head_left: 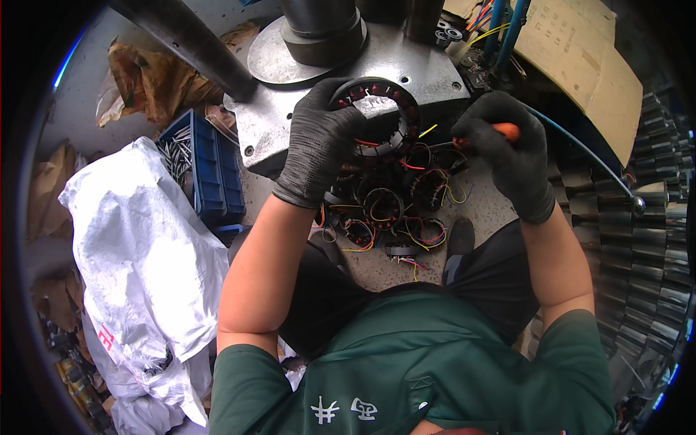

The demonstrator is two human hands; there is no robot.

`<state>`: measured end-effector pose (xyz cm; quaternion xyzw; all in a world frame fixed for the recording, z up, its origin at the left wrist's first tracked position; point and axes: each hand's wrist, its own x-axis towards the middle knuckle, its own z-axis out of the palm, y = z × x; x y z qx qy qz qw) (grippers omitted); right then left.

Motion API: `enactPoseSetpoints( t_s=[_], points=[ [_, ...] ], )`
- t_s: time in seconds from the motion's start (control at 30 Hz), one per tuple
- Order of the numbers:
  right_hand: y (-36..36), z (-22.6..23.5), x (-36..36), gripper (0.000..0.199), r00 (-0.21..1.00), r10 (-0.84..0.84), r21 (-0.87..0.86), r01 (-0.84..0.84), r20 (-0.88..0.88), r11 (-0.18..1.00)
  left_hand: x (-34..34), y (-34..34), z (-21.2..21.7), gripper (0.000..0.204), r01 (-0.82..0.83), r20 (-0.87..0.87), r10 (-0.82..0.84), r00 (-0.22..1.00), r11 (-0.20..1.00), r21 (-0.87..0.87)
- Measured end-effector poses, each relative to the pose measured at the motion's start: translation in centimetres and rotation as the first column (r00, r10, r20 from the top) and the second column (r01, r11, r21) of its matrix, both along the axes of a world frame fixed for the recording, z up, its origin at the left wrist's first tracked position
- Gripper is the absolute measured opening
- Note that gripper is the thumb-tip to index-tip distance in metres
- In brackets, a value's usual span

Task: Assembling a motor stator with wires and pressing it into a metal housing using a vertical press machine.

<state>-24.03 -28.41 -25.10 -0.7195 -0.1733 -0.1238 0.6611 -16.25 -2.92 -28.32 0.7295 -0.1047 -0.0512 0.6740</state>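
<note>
while my left hand (319, 141) grips a stator (380, 116) by its rim, fingers wrapped tight round the ring, i keep it propped on the edge of the grey press base (406, 61). my right hand (511, 156) is closed on an orange-handled tool (500, 132), its tip pointing in at the stator's right side, by the coloured wires. this one looks mid-job to me: copper coils sit in the slots, leads hang loose. below it, on the floor between my knees, a pile of stators (391, 210) waits, wires tangled red, yellow and black. i can't tell which of those are finished and which aren't. on my right, stacks of metal rings (638, 246) run down the side; on my left, a blue crate (199, 163) of small parts and a white sack (138, 246). so i judge one in hand, plenty left.
</note>
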Motion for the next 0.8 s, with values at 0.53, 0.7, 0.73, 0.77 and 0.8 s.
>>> enactPoseSetpoints(
  t_s=[0.53,0.7,0.73,0.77,0.8],
  points=[
    [-0.7,-0.1,-0.3,0.015,0.993,-0.016,0.277,-0.017,0.117,0.961,0.4,0.3,-0.1,0.044,-0.003,-0.252,-0.049,0.967,0.979,-0.202],
    [-0.2,-0.5,-0.1,0.015,0.986,-0.004,0.2,-0.03,0.167,0.979,1.3,0.8,-2.7,0.031,-0.001,-0.424,-0.154,0.892,0.94,-0.342],
    [-0.2,-0.5,-0.1,0.017,0.993,0.0,0.236,-0.029,0.121,0.971,1.5,1.0,-3.7,0.024,0.003,-0.448,-0.159,0.879,0.944,-0.33],
    [-0.4,-0.5,-0.2,0.018,0.997,0.002,0.271,-0.022,0.075,0.962,1.7,1.0,-3.9,0.018,0.01,-0.473,-0.169,0.865,0.947,-0.32],
    [-0.6,-0.6,-0.1,0.018,0.997,0.0,0.27,-0.02,0.075,0.963,1.7,1.2,-4.0,0.018,0.012,-0.473,-0.171,0.864,0.947,-0.32]
  ],
)
